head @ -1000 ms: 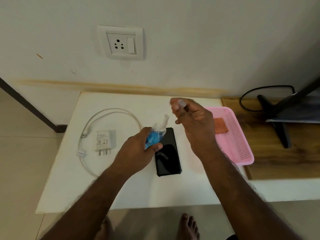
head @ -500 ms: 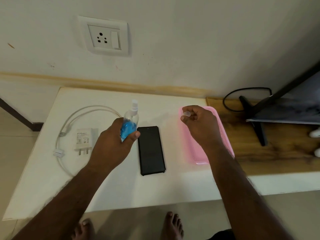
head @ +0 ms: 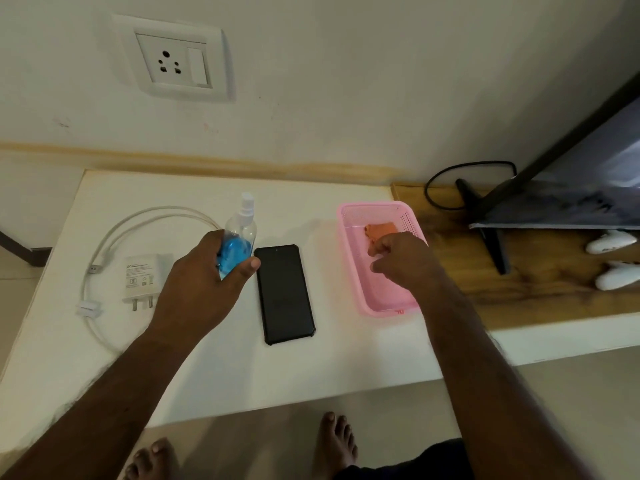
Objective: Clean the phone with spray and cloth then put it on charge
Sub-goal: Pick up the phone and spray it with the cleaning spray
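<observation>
Landmark: phone (head: 284, 293), lying flat and face up on the white table (head: 207, 368), long axis running away from the person.

Left hand (head: 204, 282) just left of the phone, fingers and thumb wrapped round the lower body of the spray bottle (head: 239, 237). Bottle upright, nozzle bare, blue liquid low — likely held ready to mist the screen.

Right hand (head: 398, 261) right of the phone, inside the pink basket (head: 388, 308), fingers curled down just beside the orange cloth (head: 380, 231). Cannot tell whether they pinch anything; probably going for the cloth.

Left of the phone, beyond the bottle: charger plug (head: 143, 277) and looped white cable (head: 104, 244) — staged for charging. Wall socket (head: 176, 58) above and behind the phone, nothing plugged in.
</observation>
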